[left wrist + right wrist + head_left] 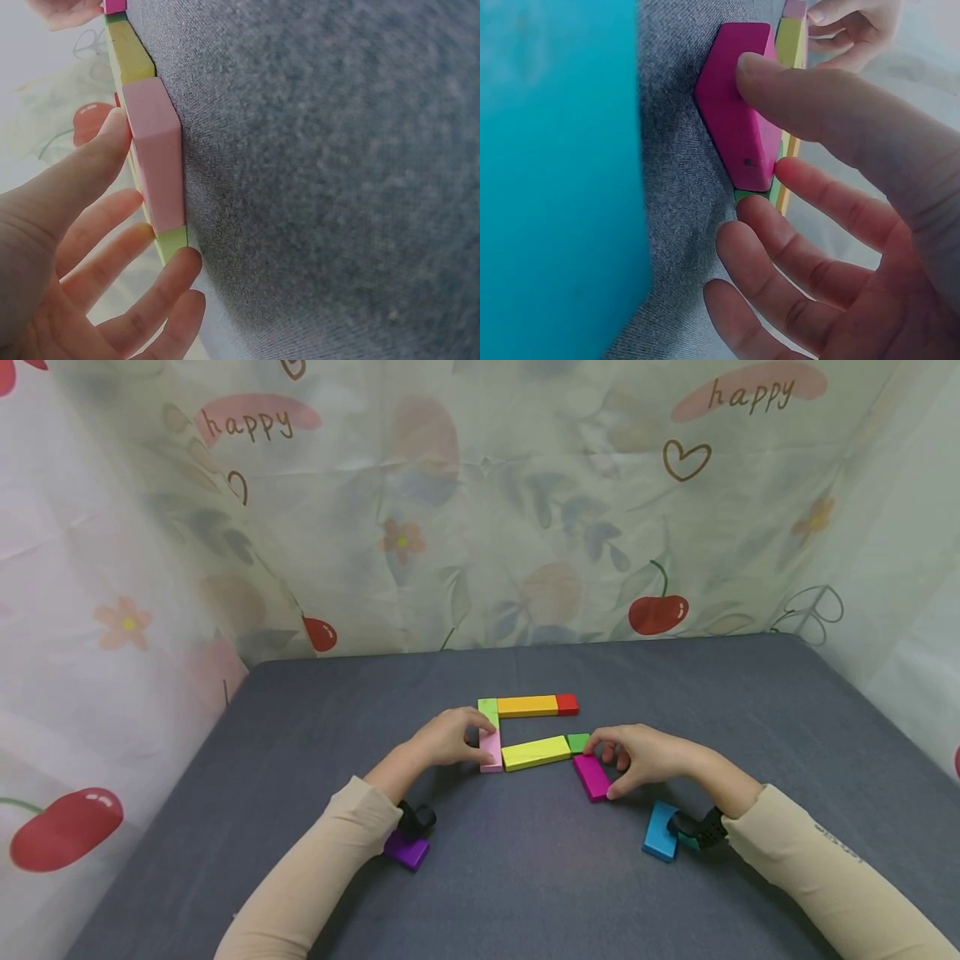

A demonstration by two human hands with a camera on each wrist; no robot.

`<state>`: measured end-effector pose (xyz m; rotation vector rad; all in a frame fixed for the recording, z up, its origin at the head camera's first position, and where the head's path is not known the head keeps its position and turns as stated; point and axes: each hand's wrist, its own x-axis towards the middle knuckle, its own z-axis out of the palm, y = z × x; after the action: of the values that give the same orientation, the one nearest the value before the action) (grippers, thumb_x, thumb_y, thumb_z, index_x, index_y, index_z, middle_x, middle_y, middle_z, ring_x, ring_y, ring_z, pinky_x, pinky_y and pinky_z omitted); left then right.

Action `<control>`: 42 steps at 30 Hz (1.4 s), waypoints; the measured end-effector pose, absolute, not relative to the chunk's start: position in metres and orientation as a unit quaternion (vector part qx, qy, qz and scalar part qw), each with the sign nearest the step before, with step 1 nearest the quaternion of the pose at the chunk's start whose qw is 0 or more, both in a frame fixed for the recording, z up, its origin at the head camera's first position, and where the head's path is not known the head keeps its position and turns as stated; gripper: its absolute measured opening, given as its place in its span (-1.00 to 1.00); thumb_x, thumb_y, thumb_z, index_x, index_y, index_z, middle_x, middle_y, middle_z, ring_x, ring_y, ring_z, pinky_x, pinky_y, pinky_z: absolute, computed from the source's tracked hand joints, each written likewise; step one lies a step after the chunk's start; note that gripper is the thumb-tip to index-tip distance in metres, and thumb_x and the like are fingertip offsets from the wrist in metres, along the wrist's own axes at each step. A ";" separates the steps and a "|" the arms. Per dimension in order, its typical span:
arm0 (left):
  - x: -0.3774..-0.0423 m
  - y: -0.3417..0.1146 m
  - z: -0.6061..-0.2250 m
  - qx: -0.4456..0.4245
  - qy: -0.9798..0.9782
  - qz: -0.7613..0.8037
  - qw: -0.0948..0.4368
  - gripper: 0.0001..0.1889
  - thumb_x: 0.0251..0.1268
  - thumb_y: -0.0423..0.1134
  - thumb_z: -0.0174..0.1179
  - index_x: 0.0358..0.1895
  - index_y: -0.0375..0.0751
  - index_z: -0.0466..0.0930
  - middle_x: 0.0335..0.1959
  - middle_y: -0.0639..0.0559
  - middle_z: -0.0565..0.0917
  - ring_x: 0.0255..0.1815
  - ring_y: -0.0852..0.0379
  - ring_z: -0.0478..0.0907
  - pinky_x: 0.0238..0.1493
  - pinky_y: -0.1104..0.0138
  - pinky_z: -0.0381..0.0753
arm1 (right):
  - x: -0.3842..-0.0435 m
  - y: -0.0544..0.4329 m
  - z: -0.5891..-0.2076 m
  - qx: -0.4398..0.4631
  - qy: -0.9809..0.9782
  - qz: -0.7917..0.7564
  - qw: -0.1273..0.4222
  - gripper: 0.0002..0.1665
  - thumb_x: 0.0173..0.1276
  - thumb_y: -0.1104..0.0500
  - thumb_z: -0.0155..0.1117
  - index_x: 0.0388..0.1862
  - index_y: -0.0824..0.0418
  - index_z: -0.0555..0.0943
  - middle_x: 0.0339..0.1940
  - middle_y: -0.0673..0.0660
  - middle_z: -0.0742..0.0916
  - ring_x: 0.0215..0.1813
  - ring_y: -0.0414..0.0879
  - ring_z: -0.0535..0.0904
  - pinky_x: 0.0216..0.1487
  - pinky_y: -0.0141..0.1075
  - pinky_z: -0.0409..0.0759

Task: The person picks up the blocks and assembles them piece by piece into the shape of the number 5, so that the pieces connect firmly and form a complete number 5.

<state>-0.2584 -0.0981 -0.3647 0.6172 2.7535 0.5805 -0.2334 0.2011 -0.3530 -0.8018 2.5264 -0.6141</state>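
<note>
Beige-sleeved, the right hand pinches a magenta block beside a green block on grey cloth; the left hand, loosely spread, touches a pink block. A yellow block lies between them; beyond, an orange block.

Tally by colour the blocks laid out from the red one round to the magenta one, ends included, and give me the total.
Red block: 1
Orange block: 1
Green: 2, a light green block and a dark green block
Pink block: 1
Yellow block: 1
Magenta block: 1
Total: 7
</note>
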 end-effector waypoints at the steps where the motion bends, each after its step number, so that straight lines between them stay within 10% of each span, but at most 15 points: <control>1: -0.258 -0.098 -0.365 0.212 0.948 0.200 0.130 -0.51 0.05 -0.08 0.37 0.10 -0.09 0.57 0.21 -0.01 0.52 0.19 0.04 0.44 0.26 0.15 0.42 | -0.233 0.201 -0.353 -0.287 0.908 -0.222 0.209 -0.37 -0.01 0.11 0.50 0.05 0.20 0.47 -0.22 0.11 0.59 -0.27 -0.13 0.48 -0.25 -0.35 0.46; 22: -0.258 -0.099 -0.365 0.229 0.945 0.200 0.117 -0.51 0.04 -0.09 0.37 0.09 -0.13 0.58 0.19 -0.04 0.54 0.26 0.01 0.41 0.28 0.14 0.38 | -0.229 0.238 -0.348 -0.337 0.875 -0.292 0.189 -0.44 0.11 0.02 0.41 0.05 0.21 0.52 -0.07 0.16 0.63 -0.20 -0.09 0.53 -0.14 -0.34 0.57; 42: -0.259 -0.099 -0.365 0.226 0.947 0.194 0.120 -0.51 0.05 -0.09 0.36 0.10 -0.12 0.58 0.19 -0.04 0.54 0.26 0.02 0.41 0.29 0.13 0.38 | -0.219 0.274 -0.363 -0.404 0.788 -0.348 0.307 -0.50 0.11 0.15 0.41 0.03 0.26 0.52 -0.05 0.26 0.61 -0.18 -0.09 0.51 -0.11 -0.38 0.54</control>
<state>-0.2588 -0.0993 -0.3653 0.6611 2.7674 0.5668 -0.2189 0.2738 -0.3629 -1.0696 2.0857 -0.9202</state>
